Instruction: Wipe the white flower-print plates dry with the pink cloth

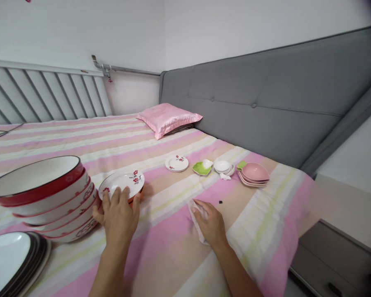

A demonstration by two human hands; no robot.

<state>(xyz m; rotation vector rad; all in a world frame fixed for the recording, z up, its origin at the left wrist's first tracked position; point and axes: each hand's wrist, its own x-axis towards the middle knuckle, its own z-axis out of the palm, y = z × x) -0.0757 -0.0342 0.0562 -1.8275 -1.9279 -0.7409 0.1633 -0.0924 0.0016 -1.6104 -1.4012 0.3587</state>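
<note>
Dark-rimmed plates (6, 255) nearest in the head view, stacked lower left on the bed (170, 251). Red-rimmed bowls (55, 206) right behind them, tall stack.

Left grip (119, 210): loosely spread, fingers over the near part of the floral plate (119, 180), thumb out toward the bowls; can't tell if it touches them. No firm hold visible. Plate sits on an orange item (142, 194), mostly hidden, just right of the bowls.

Right grip (208, 220): pinched closed on a white tissue (197, 225), well apart from the plate.

Risks, my read:
- Thumb bumps the bowls: soft bedding is poor footing, so the stack could lean or slide into the dark-rimmed plates.
- Uneven finger pressure on the near rim could tip the floral plate off its support.
- Tissue between fingers and glaze would cut friction; slip if lifting through it.
- Wide right-arm swing could knock the pink dishes (254, 173) off toward the bed's edge, chipping them.
</note>
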